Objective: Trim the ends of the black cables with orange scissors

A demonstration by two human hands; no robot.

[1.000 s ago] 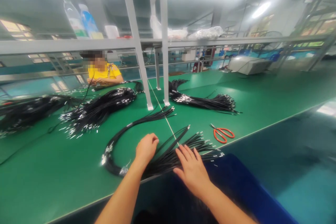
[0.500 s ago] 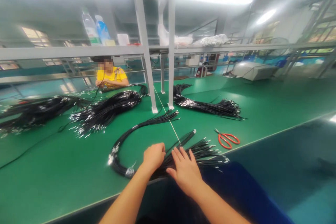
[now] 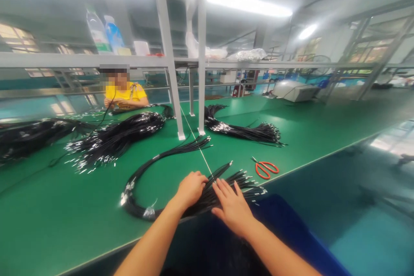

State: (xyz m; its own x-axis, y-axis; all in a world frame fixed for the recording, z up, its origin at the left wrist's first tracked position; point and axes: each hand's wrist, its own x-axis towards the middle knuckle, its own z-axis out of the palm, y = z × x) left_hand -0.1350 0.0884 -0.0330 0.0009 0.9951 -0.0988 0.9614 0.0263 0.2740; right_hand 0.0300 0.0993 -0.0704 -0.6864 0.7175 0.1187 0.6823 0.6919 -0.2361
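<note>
A curved bundle of black cables (image 3: 134, 207) with silvery tips lies along the near edge of the green table (image 3: 87, 207). My left hand (image 3: 191, 187) rests on the bundle with its fingers curled together at some of the cables; what lies under the fingers is hidden. Just right of it, my right hand (image 3: 231, 205) lies over the spread cable ends, palm down, fingers stretched out. Red-handled scissors (image 3: 267, 169) lie to the right of the cable tips, near the table edge.
Further cable bundles (image 3: 119, 138) lie at the left and another (image 3: 246, 129) behind. White shelf posts (image 3: 201, 73) stand on the table under a shelf holding bottles (image 3: 113, 34). Across it sits a person in yellow (image 3: 129, 95). A blue bin (image 3: 284, 228) is below the edge.
The view has turned slightly right, so the table items appear further left. Both hands stay on the cables, with little change in their pose.
</note>
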